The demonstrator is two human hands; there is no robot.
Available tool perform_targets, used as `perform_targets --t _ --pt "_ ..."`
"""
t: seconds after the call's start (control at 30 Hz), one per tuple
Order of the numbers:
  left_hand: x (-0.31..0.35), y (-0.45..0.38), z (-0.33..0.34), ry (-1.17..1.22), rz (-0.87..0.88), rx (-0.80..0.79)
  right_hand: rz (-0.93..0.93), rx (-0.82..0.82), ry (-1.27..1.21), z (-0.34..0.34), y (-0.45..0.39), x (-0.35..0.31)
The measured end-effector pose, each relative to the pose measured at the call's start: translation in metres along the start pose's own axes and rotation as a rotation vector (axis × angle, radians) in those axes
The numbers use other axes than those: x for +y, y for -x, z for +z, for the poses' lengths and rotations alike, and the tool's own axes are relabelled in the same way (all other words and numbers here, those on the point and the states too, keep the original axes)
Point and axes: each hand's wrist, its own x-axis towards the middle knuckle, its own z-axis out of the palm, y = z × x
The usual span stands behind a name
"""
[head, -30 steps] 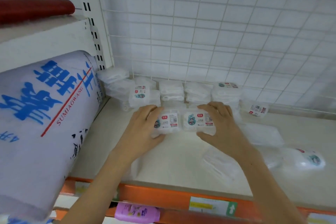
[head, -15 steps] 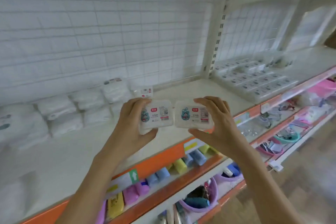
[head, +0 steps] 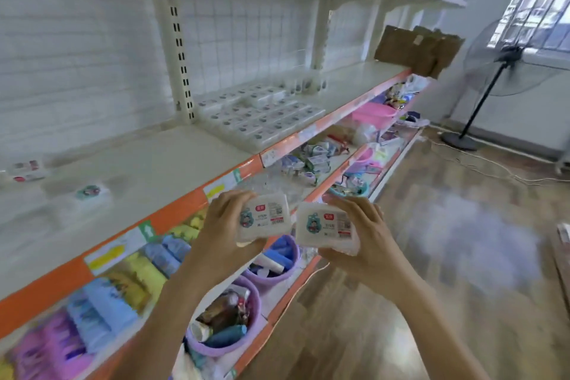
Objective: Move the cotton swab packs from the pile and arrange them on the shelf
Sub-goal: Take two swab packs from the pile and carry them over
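Observation:
My left hand (head: 222, 234) grips one clear cotton swab pack (head: 266, 219), and my right hand (head: 365, 237) grips a second cotton swab pack (head: 324, 224). I hold both side by side in the air, in front of the shelf's orange edge (head: 185, 203), labels facing me. Further right on the cream shelf (head: 172, 160), several swab packs (head: 259, 117) lie flat in neat rows. A few loose packs (head: 89, 193) lie blurred on the shelf at the left.
A slotted upright post (head: 177, 37) divides the shelf bays. Lower shelves hold purple baskets (head: 228, 327) and coloured packets (head: 129, 284). Cardboard (head: 416, 46) leans at the shelf's far end. A standing fan (head: 505, 55) and cable are on the wooden floor to the right.
The view has swung right, away from the pile. Both hands, each with its pack, have come off the shelf and now hang lower, in front of its edge.

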Motion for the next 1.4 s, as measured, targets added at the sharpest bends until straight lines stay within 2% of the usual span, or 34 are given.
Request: perform_targets --t 0.33,0.5,0.67,0.93,1.03,1.13,1.4 --pt "-0.017 -0.082 0.102 0.002 -0.089 -0.123 0.149 -0.043 -0.018 -0.006 -0.027 0.115" --pt "-0.044 -0.157 0.129 0.013 -0.087 -0.108 0.154 -0.101 0.003 0.001 -0.1 0.176" --pt "-0.074 -0.246 0.127 -0.032 -0.136 0.021 0.09 -0.121 -0.034 0.0 -0.196 0.212" --pt "-0.124 -0.322 0.09 -0.185 -0.234 0.141 -0.139 -0.209 -0.113 0.038 -0.33 0.241" --pt "-0.145 -0.333 0.076 -0.208 -0.362 0.219 -0.272 -0.275 -0.155 0.063 -0.384 0.244" --pt "-0.163 -0.338 0.067 -0.194 -0.518 0.367 -0.419 -0.395 -0.195 0.088 -0.439 0.242" --pt "-0.175 -0.322 0.037 -0.21 -0.84 0.475 -0.702 -0.628 -0.183 0.15 -0.532 0.202"
